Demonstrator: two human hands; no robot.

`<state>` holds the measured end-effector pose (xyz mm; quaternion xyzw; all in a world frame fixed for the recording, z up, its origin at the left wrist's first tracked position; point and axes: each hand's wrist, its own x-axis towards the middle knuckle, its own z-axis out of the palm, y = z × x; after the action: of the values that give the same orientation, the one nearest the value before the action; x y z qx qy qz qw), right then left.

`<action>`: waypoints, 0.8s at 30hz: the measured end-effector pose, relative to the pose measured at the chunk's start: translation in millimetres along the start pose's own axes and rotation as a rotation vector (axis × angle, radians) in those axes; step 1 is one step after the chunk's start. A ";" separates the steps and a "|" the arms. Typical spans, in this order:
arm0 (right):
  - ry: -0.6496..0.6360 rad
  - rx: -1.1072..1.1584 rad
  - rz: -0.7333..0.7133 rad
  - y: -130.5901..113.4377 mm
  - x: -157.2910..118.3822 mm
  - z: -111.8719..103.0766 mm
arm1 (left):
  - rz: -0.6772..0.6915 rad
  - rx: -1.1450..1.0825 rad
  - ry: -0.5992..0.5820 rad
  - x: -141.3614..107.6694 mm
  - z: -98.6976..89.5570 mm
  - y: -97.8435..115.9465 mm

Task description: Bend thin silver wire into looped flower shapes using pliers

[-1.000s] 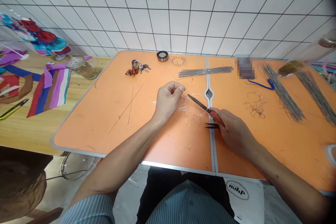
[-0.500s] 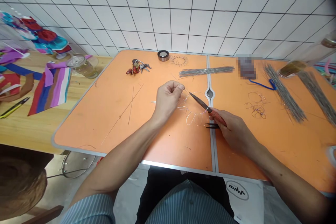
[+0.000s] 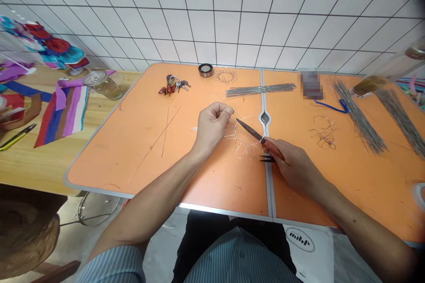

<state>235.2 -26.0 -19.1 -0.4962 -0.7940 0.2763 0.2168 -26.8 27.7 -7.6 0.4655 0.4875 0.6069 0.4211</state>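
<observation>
My left hand [image 3: 212, 126] is closed in a pinch on a thin wire [image 3: 236, 113] whose end sticks out past the thumb. In my right hand [image 3: 295, 159] are long-nose pliers [image 3: 250, 130] with red handles, their jaws pointing up-left, close to the left fingertips. A ring of thin wire [image 3: 247, 143] with small loops along its edge hangs between the hands, partly behind the pliers. Below the pliers, two dark pointed tips [image 3: 266, 158] stick out beside my right hand; which tool they belong to is hidden.
On the orange table [image 3: 212, 185] lie keys [image 3: 174, 84], a tape roll [image 3: 206, 70], wire bundles [image 3: 260, 90] [image 3: 360, 117], finished-looking wire loops [image 3: 323, 135] and loose wires [image 3: 156, 141]. A jar [image 3: 103, 84], striped cloth [image 3: 63, 112] and a yellow cutter [image 3: 18, 137] are at left.
The pliers' tip has shifted slightly left and down, nearer my left fingertips. My left hand keeps its pinch in nearly the same place.
</observation>
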 end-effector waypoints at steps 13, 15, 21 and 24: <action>-0.007 0.048 0.037 -3.0 1.7 -1.5 | 0.006 -0.001 0.002 -2.0 1.2 1.1; -0.010 0.049 0.044 -2.8 1.2 -1.1 | 0.005 -0.004 -0.001 -3.1 1.3 1.8; -0.001 0.058 0.031 -3.4 1.0 -0.3 | 0.010 -0.002 -0.003 -4.0 1.5 1.9; -0.004 0.066 0.038 -4.7 0.4 -0.6 | 0.005 -0.002 -0.003 -3.6 1.5 0.9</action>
<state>232.2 -27.1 -15.5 -0.5032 -0.7753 0.3073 0.2265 -24.7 24.3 -7.1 0.4672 0.4851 0.6078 0.4206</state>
